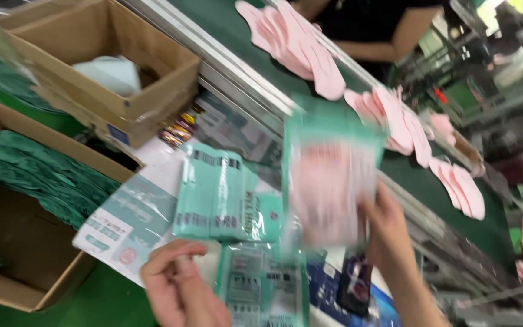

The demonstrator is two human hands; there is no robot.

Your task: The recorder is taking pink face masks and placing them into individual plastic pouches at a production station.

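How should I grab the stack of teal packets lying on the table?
Probably pinch the flat stack of teal plastic packets by its near bottom edge, coming from the left hand side. It lies flat, and that edge sits closest and uncovered; the right hand holds a blurred pink-filled pouch.

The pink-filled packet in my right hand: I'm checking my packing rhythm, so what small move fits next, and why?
Probably lower the packet onto the teal stack. The right hand holds it raised and motion-blurred above the table, pink pieces already inside, while finished packets lie just left of it. The left hand rests by another flat packet, seemingly free.
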